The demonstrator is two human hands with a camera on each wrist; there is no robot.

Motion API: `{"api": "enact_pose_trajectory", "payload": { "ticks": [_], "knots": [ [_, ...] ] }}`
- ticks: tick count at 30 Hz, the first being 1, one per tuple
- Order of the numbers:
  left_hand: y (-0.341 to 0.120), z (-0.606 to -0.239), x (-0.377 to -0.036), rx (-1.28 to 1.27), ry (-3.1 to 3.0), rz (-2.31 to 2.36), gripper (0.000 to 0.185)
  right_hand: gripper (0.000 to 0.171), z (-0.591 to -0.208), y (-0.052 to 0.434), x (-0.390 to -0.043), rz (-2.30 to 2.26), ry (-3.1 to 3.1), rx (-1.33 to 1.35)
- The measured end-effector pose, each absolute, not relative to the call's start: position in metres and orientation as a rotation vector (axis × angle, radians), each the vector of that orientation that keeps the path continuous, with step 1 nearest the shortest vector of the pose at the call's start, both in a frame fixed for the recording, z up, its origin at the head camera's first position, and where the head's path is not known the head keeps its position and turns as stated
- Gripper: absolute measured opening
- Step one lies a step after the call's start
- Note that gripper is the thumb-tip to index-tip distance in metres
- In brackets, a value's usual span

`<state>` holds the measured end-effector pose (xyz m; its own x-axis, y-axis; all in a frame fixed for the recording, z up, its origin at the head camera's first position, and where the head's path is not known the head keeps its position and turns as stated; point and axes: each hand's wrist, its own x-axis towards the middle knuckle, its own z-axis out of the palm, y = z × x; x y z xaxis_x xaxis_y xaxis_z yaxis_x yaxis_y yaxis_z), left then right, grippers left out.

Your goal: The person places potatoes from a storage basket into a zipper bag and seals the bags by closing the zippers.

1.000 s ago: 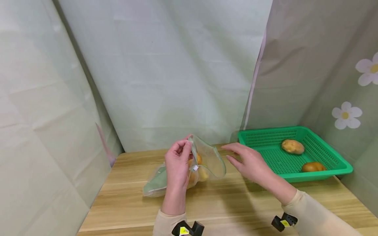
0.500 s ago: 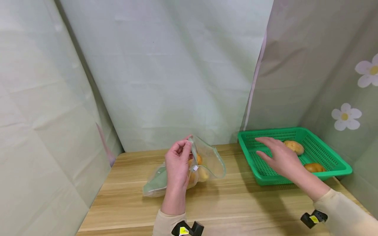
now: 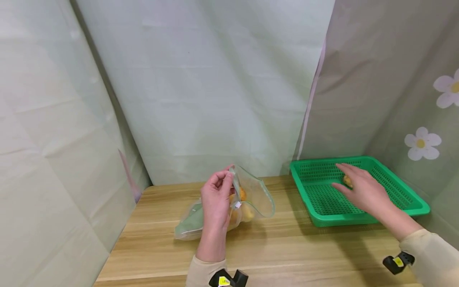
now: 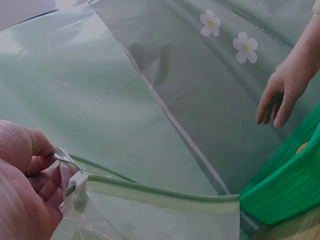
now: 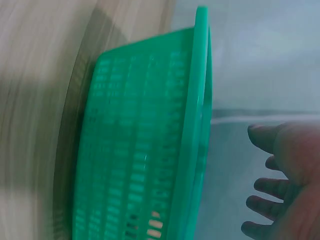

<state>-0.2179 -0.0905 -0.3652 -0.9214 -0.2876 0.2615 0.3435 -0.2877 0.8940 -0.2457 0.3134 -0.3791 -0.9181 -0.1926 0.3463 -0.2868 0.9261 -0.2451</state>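
Observation:
My left hand (image 3: 216,197) pinches the mouth edge of a see-through zipper bag (image 3: 259,193) with green trim, which lies on the wooden table. Inside the bag are yellow-brown potatoes (image 3: 247,212), partly covered by that hand. A white zip slider (image 4: 77,181) shows close to the left fingers in the left wrist view. My right hand (image 3: 367,192) hovers over the green basket (image 3: 342,220), fingers spread and holding nothing. One potato (image 3: 347,181) in the basket peeks out past the right fingers; the other is hidden behind the hand.
The perforated basket stands at the table's (image 3: 279,251) right end, its wall and rim (image 5: 192,125) beside the right hand. Pale green curtains (image 3: 215,99) close off the back and sides, with white flowers (image 3: 423,143) printed on the right one.
My right hand has moved rightward from beside the bag's mouth to above the basket, covering most of its potatoes. The left hand keeps its pinch on the bag in the same place.

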Motion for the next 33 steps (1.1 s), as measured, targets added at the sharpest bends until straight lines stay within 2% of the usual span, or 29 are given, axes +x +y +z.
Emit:
{"api": "enact_pose_trajectory", "payload": {
  "ticks": [18, 33],
  "knots": [
    [-0.089, -0.364, -0.217, -0.048, -1.569, -2.243, 0.013, 0.096, -0.390, 0.377, -0.253, 0.438, -2.907, 0.185],
    [-0.088, -0.364, -0.218, -0.056, -1.569, -2.241, 0.015, 0.100, -0.402, 0.414, -0.257, 0.396, -3.001, 0.151]
  ]
}}
